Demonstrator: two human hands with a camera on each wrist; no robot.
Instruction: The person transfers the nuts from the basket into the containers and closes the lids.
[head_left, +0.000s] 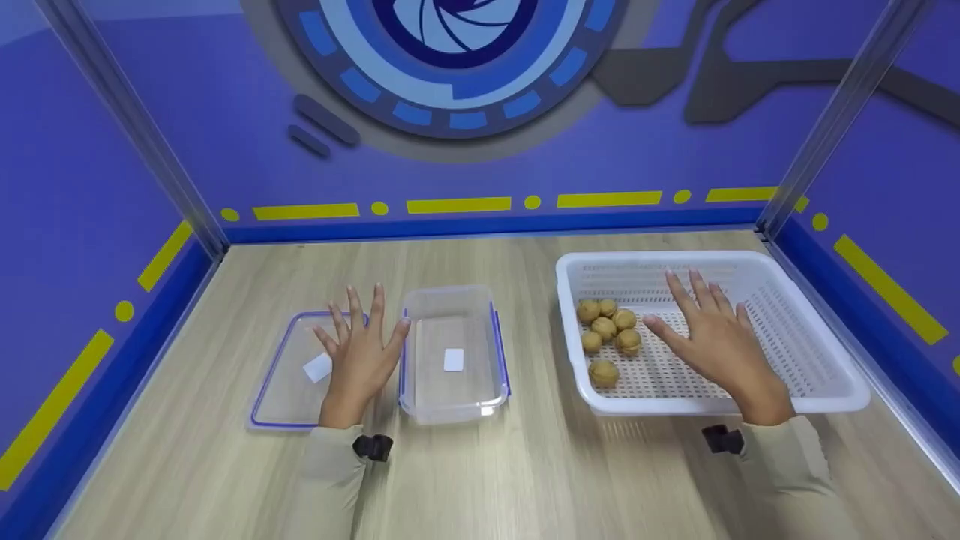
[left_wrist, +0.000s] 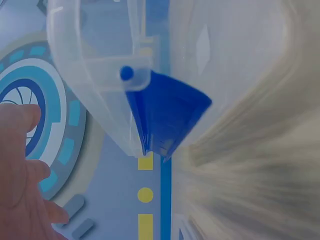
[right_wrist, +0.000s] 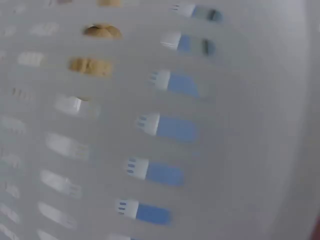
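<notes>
Currently nothing is held by either grip; the step in hand is judged to be the start, before any pick. Nearest the camera, two sleeved forearms with wrist cameras are seen over the wooden worktop [head_left: 480,480]. The left hand [head_left: 361,358] is spread, fingers straight, held above the seam between the flat lid [head_left: 285,390] and the clear container [head_left: 453,352]; whether the lid is touched cannot be told. The lid lies at 9 o'clock of the container, just beside it, blue-edged, with a white label visible through it. The container is upright and empty apart from a white label on its base; in the left wrist view only its clear wall and a blue clasp [left_wrist: 165,112] are made out.

The right hand [head_left: 716,341] is spread too, fingers straight, hovering inside the white basket [head_left: 825,375] over its perforated floor. The walnuts [head_left: 609,330], six counted, are clustered at 9 o'clock of that hand, near the thumb but apart from it; one lies alone at the near side of the cluster. Through the basket slots two brown nuts [right_wrist: 95,50] are glimpsed, blurred.

Next move, as judged: a walnut must be pinched, so the right grip needs shifting toward 9 o'clock and lowering.
</notes>
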